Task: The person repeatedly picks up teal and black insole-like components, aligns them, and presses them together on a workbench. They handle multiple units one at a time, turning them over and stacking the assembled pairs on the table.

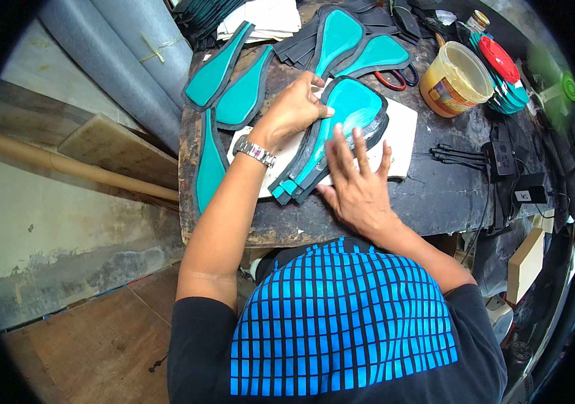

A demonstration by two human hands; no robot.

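While the left hand (294,108) grasps the upper edge of the stack of teal pieces (341,128), the right hand (355,182) lies flat on it with fingers spread and released. This stack rests on a white board (405,131) in the middle of the dark table (435,195). A yellow tub (456,79) stands near, beside red scissors (395,77).
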